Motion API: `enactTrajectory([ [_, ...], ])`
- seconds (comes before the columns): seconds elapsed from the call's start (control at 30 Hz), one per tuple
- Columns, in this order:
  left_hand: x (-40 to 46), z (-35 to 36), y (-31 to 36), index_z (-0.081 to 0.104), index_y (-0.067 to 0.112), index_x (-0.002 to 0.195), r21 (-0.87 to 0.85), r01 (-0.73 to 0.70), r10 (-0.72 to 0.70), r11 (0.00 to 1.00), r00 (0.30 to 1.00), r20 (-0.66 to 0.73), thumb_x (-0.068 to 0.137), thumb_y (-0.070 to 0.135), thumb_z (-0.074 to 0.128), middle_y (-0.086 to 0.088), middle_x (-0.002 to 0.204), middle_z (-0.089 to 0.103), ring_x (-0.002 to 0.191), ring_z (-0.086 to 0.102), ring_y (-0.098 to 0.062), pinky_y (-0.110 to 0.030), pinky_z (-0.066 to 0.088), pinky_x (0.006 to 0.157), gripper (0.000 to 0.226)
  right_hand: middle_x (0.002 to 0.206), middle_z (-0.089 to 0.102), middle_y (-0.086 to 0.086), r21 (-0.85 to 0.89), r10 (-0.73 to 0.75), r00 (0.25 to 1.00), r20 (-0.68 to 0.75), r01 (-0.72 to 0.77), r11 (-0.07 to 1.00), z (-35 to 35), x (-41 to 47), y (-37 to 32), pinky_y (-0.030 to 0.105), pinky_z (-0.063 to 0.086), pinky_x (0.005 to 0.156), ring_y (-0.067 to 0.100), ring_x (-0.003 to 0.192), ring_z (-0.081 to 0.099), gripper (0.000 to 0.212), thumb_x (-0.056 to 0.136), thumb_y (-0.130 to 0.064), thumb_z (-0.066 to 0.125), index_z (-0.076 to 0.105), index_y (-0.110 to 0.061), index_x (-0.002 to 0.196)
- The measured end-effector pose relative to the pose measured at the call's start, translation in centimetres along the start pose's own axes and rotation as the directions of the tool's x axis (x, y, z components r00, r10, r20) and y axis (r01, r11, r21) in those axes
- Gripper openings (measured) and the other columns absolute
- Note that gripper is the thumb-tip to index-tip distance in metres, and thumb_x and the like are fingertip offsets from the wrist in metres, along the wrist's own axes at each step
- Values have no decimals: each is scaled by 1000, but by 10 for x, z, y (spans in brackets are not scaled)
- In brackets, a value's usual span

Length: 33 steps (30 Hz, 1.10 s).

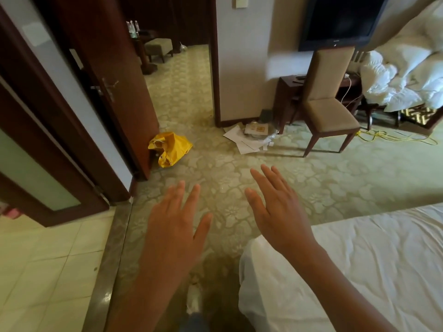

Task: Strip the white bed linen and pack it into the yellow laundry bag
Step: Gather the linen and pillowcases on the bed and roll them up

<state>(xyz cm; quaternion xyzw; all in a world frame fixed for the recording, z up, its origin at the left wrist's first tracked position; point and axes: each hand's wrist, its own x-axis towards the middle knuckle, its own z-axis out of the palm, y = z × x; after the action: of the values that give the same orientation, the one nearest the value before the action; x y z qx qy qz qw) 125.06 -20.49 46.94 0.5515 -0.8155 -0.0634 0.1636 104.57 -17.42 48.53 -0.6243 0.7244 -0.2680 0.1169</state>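
Observation:
The yellow laundry bag lies crumpled on the carpet against the foot of an open brown door. A bed with a white fitted sheet fills the lower right corner. More white bed linen is heaped at the upper right. My left hand is stretched forward over the carpet, fingers straight and spread, holding nothing. My right hand is also held out flat with straight fingers, above the bed's near corner, and holds nothing. Both hands are well short of the bag.
A padded chair stands at a dark desk below a wall television. Papers and rubbish litter the floor by the wall. A yellow cable trails over the carpet. Tiled floor lies at lower left, past a door.

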Motion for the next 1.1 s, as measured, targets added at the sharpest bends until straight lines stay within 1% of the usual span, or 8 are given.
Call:
enactTrajectory([
  [0.07,38,14,-7,15,32,157,-16,-14,14,1000,1000,0,88,72,0,-1,166,12,154,7,-19,-37,7,118,81,165,14,-10,-18,24,1000,-12,-24,1000,4,35,12,25,1,118,5,151,-1,64,97,-60,18,24,-33,155],
  [0.17,107,36,-15,20,30,157,-46,-48,48,998,999,0,89,75,-7,-3,165,18,153,13,-22,-44,16,119,86,165,16,-9,-32,57,996,-70,-60,998,13,92,28,26,2,118,5,152,1,70,94,-65,12,26,-32,155],
  [0.27,187,57,-18,22,30,157,-87,-106,107,991,994,4,91,74,-1,-3,165,18,153,13,-21,-45,18,120,83,164,17,-8,-39,98,987,-126,-103,994,24,159,45,28,5,120,7,152,3,78,89,-67,7,28,-30,155],
  [0.37,271,73,-15,18,31,157,-116,-178,184,977,982,45,91,70,3,-1,166,12,154,6,-19,-43,13,122,79,165,16,-8,-27,176,970,-166,-183,983,31,228,59,28,5,119,6,152,2,71,95,-66,14,28,-30,155],
  [0.53,397,88,4,26,28,156,-109,-323,331,940,941,71,95,66,9,-4,165,19,153,14,-23,-44,16,119,74,164,16,-11,0,298,929,-221,-306,952,22,320,88,25,2,117,3,151,0,62,101,-59,18,27,-31,155],
  [0.7,489,117,39,25,28,156,-164,-413,431,896,897,96,95,65,15,-4,165,19,152,15,-23,-49,22,119,73,164,16,-9,3,380,885,-270,-394,919,7,383,131,29,3,120,6,152,2,60,101,-55,23,27,-30,156],
  [0.9,593,167,99,23,29,157,-191,-514,540,836,833,122,92,68,7,-2,166,15,153,10,-19,-50,23,121,77,163,22,-8,52,457,801,-387,-476,878,-12,455,214,30,8,121,7,152,7,64,97,-58,22,33,-30,154],
  [1.1,697,224,191,20,32,157,-224,-595,630,772,765,138,93,68,12,0,166,16,153,12,-18,-44,16,122,74,163,22,-7,100,521,710,-473,-544,833,-50,529,313,31,9,120,9,152,8,59,102,-56,24,33,-28,153],
])
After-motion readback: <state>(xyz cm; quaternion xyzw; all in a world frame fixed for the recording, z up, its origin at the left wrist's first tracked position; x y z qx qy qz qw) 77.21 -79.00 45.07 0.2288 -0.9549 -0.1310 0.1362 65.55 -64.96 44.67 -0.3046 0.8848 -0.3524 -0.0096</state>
